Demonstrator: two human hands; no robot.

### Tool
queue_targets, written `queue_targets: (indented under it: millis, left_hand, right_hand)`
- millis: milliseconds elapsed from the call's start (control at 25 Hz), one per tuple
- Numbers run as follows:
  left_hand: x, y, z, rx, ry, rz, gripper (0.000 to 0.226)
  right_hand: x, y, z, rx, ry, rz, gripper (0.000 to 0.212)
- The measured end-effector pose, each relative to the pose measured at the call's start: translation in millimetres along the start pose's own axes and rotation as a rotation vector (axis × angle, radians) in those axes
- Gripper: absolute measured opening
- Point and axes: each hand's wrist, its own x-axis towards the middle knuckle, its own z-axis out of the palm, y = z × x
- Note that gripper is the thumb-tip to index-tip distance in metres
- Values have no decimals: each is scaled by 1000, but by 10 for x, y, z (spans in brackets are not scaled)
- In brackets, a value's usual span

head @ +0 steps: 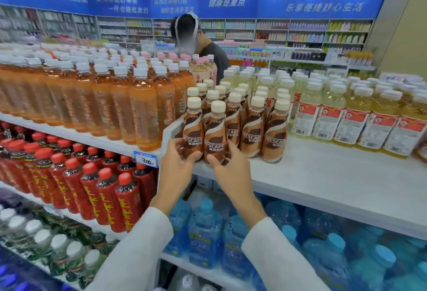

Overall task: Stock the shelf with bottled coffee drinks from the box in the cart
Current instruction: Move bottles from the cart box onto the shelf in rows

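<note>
Upright coffee bottles, brown-and-cream labels, cream caps, cluster on the white shelf; two foremost stand at the cluster's eight o'clock.

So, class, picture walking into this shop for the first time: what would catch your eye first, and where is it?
The left hand and right hand each grip a brown coffee bottle at the front of the white shelf, centre frame. Orange drinks crowd the shelf to their left, pale yellow drinks to the right, and red-capped bottles fill the shelf below left.
</note>
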Motion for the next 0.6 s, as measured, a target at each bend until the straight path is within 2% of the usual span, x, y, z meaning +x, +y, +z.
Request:
queue_targets:
  millis: [280, 600]
  left_hand:
    - [107, -26, -13, 171, 123, 67, 47]
    - [59, -14, 16, 106, 171, 93, 44]
  right_hand:
    - [197, -41, 329, -135, 11, 35, 61]
    - [236, -21, 383, -204, 7, 43, 69]
